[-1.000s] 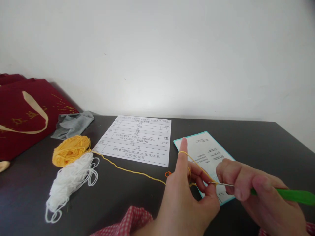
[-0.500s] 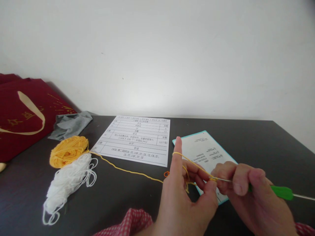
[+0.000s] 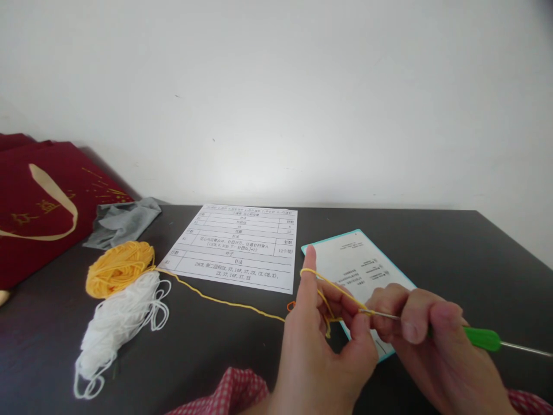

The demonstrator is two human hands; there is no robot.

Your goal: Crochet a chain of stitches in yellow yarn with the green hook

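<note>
In my right hand (image 3: 440, 340) is a crochet hook (image 3: 483, 339) with a green handle and metal shafts at both ends. Its tip lies in a small bit of yellow yarn work by my left thumb. My left hand (image 3: 324, 340) pinches that work between thumb and fingers, its index finger raised. Yellow yarn (image 3: 334, 284) loops round the index finger and slants down to the hook tip. From my left hand the strand runs over the table to the yellow yarn skein (image 3: 121, 268). An orange stitch marker (image 3: 291, 306) shows partly behind my left hand.
White yarn (image 3: 116, 328) lies against the yellow skein. A printed sheet (image 3: 233, 248) rests on the dark table (image 3: 207, 340), with a blue-edged card (image 3: 341, 253) behind my hands. Further left are grey plastic (image 3: 125, 219) and a red bag (image 3: 52, 184). The wall stands behind.
Both hands and the hook have shifted slightly left in the picture. The hook tip has moved a little to the left against my left thumb.
</note>
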